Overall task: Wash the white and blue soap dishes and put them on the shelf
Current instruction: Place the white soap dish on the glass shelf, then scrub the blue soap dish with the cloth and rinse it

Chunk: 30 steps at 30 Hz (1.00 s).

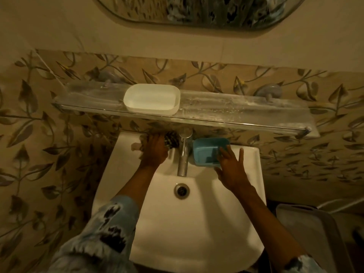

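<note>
The white soap dish stands on the glass shelf above the sink, left of middle. On the sink's back right ledge, just right of the tap, sits the blue soap dish. My right hand touches the blue dish's right side, thumb at its front corner, fingers spread over its rim. My left hand is at the back left ledge, closed on a dark patterned scrubber that pokes out beside the tap.
A steel tap rises between my hands over the white sink, whose drain lies in the middle. A mirror hangs above. A grey lidded bin stands at lower right.
</note>
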### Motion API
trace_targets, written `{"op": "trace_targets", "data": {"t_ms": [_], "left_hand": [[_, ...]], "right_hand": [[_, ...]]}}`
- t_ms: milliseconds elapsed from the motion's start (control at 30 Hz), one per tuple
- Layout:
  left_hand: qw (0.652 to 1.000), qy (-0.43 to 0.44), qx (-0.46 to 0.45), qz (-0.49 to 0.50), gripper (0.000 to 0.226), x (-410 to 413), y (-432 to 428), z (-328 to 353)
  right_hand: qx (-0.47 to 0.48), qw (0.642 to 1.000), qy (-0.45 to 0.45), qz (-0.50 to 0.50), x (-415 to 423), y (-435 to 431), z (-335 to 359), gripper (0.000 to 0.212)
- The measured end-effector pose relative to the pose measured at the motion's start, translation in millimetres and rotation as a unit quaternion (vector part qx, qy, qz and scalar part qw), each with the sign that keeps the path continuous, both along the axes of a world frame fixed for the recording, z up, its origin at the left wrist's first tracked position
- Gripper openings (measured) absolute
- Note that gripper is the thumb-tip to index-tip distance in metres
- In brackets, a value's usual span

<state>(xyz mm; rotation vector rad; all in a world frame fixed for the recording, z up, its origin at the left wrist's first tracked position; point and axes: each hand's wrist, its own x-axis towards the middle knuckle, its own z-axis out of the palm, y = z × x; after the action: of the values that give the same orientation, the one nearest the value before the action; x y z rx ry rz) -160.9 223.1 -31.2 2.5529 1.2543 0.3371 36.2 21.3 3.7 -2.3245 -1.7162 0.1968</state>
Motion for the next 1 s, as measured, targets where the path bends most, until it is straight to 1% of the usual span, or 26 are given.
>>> {"op": "trace_targets", "data": {"t_ms": [67, 133, 267, 333, 367, 400, 433, 500, 567, 633, 667, 700, 767, 833, 867, 900, 933, 1000], "left_hand": [[0.998, 0.038, 0.041, 0.009, 0.063, 2.8, -3.3, -6.7], [0.993, 0.08, 0.076, 0.033, 0.059, 2.4, -8.0, -9.6], [0.984, 0.146, 0.07, 0.074, 0.041, -3.8, -19.2, -4.8], [0.985, 0.142, 0.057, 0.079, 0.044, -11.7, -23.0, -3.4], [0.99, 0.102, 0.033, 0.091, 0.049, -16.5, -25.4, -1.0], [0.993, 0.032, -0.012, 0.109, 0.055, -21.8, -30.0, 3.6], [0.988, -0.054, -0.065, 0.127, 0.059, -27.1, -36.4, 10.9], [0.958, -0.198, -0.144, 0.149, 0.061, -38.4, -52.8, 27.6], [0.92, -0.297, -0.188, 0.174, 0.048, -46.0, -75.4, 51.0], [0.894, -0.35, -0.225, 0.166, 0.022, -46.5, -96.3, 80.3], [0.891, -0.358, -0.237, 0.15, 0.013, -43.6, -106.6, 98.0], [0.894, -0.357, -0.237, 0.127, 0.012, -38.1, -115.5, 113.0], [0.916, -0.337, -0.212, 0.058, 0.013, -25.2, -131.1, 133.2], [0.942, -0.288, -0.169, -0.01, 0.037, -10.2, -143.9, 138.3], [0.955, -0.258, -0.145, -0.03, 0.044, -2.5, -148.7, 135.3], [0.964, -0.234, -0.122, -0.036, 0.046, 2.2, -153.9, 132.8], [0.969, -0.223, -0.103, -0.03, 0.046, 4.2, -160.3, 132.7], [0.969, -0.227, -0.095, -0.025, 0.049, 2.6, -181.1, 132.5]], "right_hand": [[-0.007, 1.0, -0.002, -0.007, -0.4, -0.8, 1.7, 0.053], [0.001, 1.0, 0.008, -0.015, -3.0, -1.7, 2.6, 0.049], [0.002, 1.0, 0.015, -0.008, -5.5, -3.7, 1.2, 0.042], [0.005, 1.0, 0.025, -0.002, -4.7, -6.8, -1.6, 0.038], [0.015, 0.999, 0.048, 0.0, -4.9, -9.8, -2.0, 0.033], [0.031, 0.995, 0.091, -0.001, -7.2, -14.9, 1.0, 0.028], [0.049, 0.987, 0.154, -0.01, -10.9, -20.7, 7.2, 0.025], [0.059, 0.956, 0.283, -0.048, -21.5, -32.0, 24.3, 0.021], [0.068, 0.922, 0.371, -0.093, -32.9, -40.4, 38.4, 0.019], [0.077, 0.877, 0.459, -0.12, -45.6, -48.3, 52.7, 0.017], [0.083, 0.857, 0.493, -0.121, -52.6, -52.6, 59.8, 0.018], [0.088, 0.84, 0.522, -0.119, -59.6, -56.9, 66.2, 0.02], [0.097, 0.812, 0.565, -0.11, -76.1, -65.0, 79.6, 0.023], [0.11, 0.793, 0.591, -0.099, -91.9, -69.6, 91.2, 0.024], [0.118, 0.793, 0.59, -0.097, -97.2, -71.1, 94.1, 0.024], [0.13, 0.796, 0.583, -0.098, -102.8, -73.0, 97.3, 0.024], [0.142, 0.798, 0.576, -0.106, -106.8, -74.9, 98.9, 0.024], [0.163, 0.784, 0.582, -0.143, -112.0, -79.9, 101.6, 0.025]]}}
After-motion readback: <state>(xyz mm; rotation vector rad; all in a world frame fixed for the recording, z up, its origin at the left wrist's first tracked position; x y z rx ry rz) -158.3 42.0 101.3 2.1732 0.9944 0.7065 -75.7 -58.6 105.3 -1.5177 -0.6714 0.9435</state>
